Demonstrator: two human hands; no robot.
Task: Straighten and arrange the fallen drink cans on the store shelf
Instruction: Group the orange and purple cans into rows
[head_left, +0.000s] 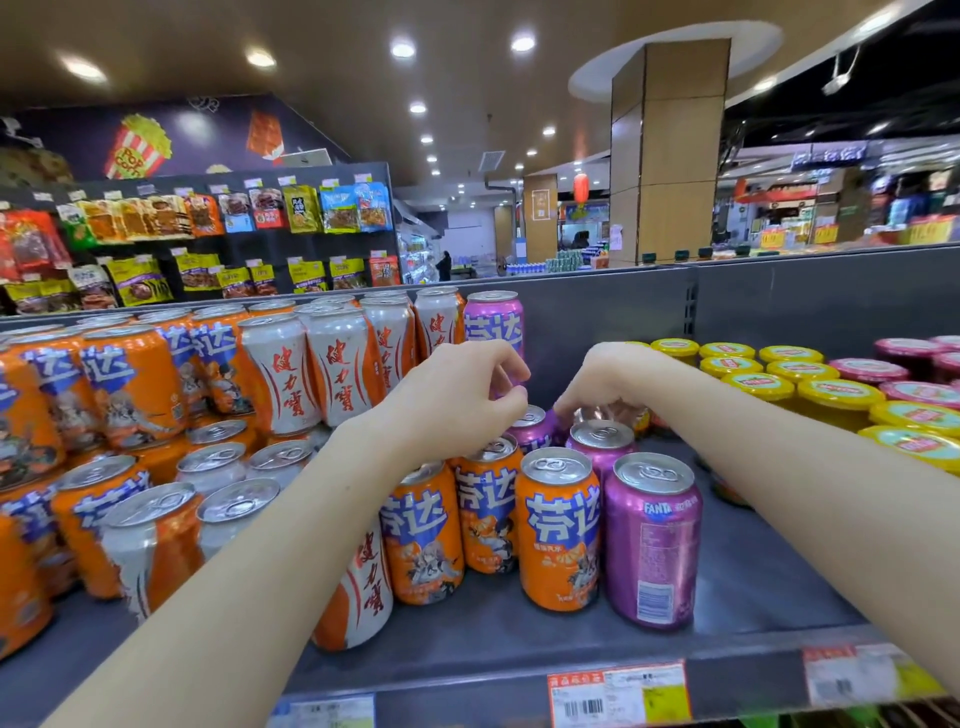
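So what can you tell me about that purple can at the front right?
The purple can is metal, with a shiny purple wrap, a silver lid and a flat pull tab. It stands upright near the front edge of the shelf, rightmost in the front row. Its label shows white FANTA lettering, small print and a barcode. An orange can stands close on its left; whether they touch is unclear. The left hand and right hand are farther back, off it.
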